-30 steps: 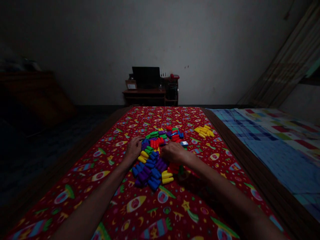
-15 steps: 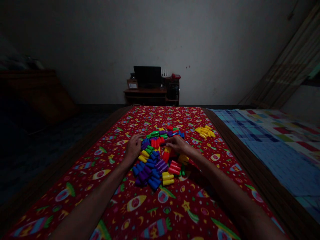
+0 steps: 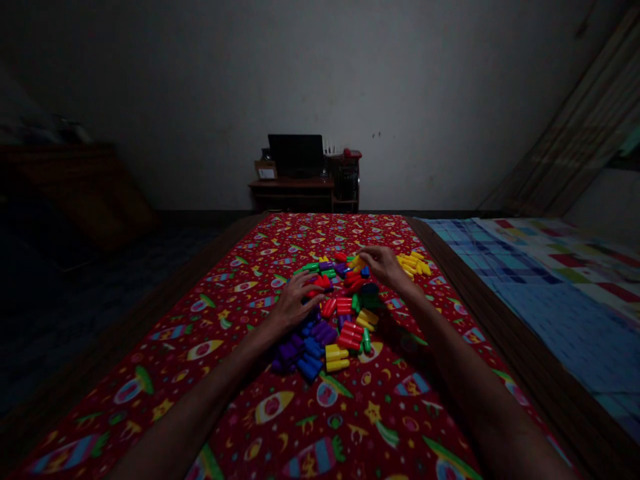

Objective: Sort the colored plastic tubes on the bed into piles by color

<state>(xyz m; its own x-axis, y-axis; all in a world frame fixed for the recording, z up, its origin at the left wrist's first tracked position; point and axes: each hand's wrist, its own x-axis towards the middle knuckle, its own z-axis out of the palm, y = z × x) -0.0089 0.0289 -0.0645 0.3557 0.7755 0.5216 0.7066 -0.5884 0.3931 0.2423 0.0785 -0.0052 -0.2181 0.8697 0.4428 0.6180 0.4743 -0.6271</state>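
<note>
A pile of plastic toy blocks with rounded, finger-like ends, in blue, purple, red, green and yellow, lies on a red printed cloth (image 3: 280, 407). My left hand (image 3: 294, 303) rests over the pile's left side, fingers apart, covering some blocks and close to a red block (image 3: 323, 284). Above the pile's far right edge, my right hand (image 3: 383, 265) pinches a yellow block (image 3: 357, 263) between thumb and fingers. Nearer to me are purple blocks (image 3: 324, 333), a red block (image 3: 351, 336) and a yellow block (image 3: 337, 357).
A separate group of yellow blocks (image 3: 415, 263) lies to the right, partly behind my right hand. Beyond the cloth stands a low desk (image 3: 293, 181) with a dark monitor (image 3: 296, 155). Blue checked bedding (image 3: 495, 287) spreads at the right.
My right hand has lifted a yellow block from the pile and moved it away from me and rightward. My left hand has slid right, from the pile's edge to over it.
</note>
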